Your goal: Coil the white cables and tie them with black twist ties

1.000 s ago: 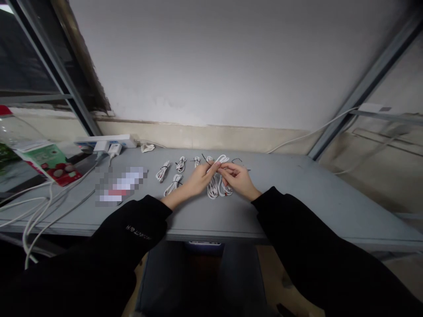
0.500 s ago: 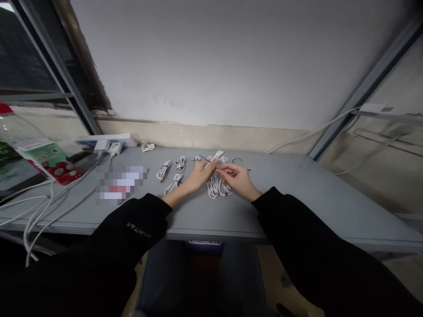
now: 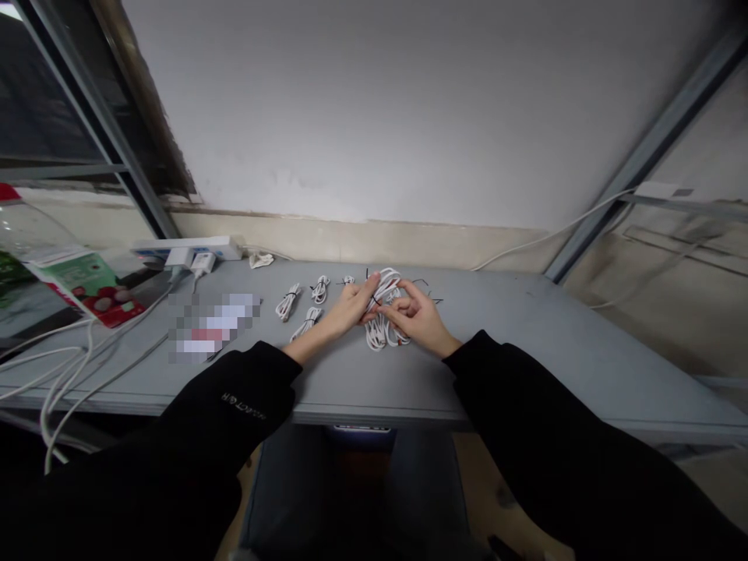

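Observation:
My left hand [image 3: 349, 309] and my right hand [image 3: 416, 315] meet over the middle of a grey table [image 3: 526, 343]. Between their fingertips they pinch a coiled white cable [image 3: 386, 286] with a thin black tie across it. Both hands are closed on this coil. Below it a loose pile of white cables [image 3: 382, 333] lies on the table, partly hidden by my right hand. Three tied white cable bundles [image 3: 304, 300] lie in rows just left of my left hand.
A white power strip [image 3: 187, 251] with plugged chargers sits at the back left, its cords [image 3: 64, 374] trailing off the table's left edge. A green and red carton [image 3: 87, 290] and a plastic bottle [image 3: 23, 230] stand far left. Loose black ties [image 3: 429, 292] lie behind my right hand.
The cable between my fingers was a straight folded length pointing up and to the right; now it is gathered into a rounder coil with the black tie across it. My hands have drawn closer together.

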`<state>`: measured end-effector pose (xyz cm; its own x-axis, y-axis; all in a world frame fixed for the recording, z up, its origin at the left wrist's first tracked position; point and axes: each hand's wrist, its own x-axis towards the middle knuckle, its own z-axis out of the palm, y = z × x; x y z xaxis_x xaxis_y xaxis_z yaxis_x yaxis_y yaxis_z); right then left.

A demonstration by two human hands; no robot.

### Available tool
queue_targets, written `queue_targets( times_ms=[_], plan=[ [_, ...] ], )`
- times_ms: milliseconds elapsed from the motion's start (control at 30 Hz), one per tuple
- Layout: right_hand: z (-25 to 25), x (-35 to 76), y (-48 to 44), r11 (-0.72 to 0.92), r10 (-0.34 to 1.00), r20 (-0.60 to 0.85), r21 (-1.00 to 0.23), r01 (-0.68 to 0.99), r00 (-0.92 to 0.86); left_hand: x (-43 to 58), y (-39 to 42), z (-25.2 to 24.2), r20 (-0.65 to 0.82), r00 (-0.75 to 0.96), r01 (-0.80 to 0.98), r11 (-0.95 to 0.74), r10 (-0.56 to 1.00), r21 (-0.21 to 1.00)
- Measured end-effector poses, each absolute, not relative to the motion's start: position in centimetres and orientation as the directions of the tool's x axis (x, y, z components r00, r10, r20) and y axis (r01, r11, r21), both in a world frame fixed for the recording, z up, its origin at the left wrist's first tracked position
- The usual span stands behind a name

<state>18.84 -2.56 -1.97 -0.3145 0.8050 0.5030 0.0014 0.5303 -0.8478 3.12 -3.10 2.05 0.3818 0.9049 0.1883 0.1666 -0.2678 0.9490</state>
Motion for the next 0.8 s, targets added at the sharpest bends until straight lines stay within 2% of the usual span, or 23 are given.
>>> queue_targets(
  times_ms=[133, 333, 500, 667, 800],
  plan=[
    [-2.2, 18.8, -2.4, 0.617, 0.761, 0.59, -0.786, 0.02, -0.269, 3.0, -3.0, 2.0, 0.161, 0.414, 0.166, -0.248, 0.896, 0.954],
    [-1.9, 19.1, -2.4, 0.714, 0.692, 0.673, -0.693, 0.105, -0.262, 3.0, -2.4, 1.7, 0.011, 0.505, 0.08, -0.06, 0.863, 0.995],
    [-1.5, 19.3, -2.5, 0.808, 0.582, 0.783, -0.526, 0.267, -0.218, 2.9, -2.5, 2.0, -0.144, 0.602, 0.096, 0.108, 0.786, 0.99],
    [-1.2, 19.3, -3.3, 0.855, 0.512, 0.794, -0.438, 0.278, -0.327, 2.6, -2.8, 2.2, -0.272, 0.734, 0.171, 0.219, 0.623, 0.961],
    [-1.5, 19.3, -3.8, 0.898, 0.439, 0.788, -0.368, 0.241, -0.432, 2.3, -2.9, 2.1, -0.332, 0.796, 0.247, 0.23, 0.506, 0.941]
  ],
)
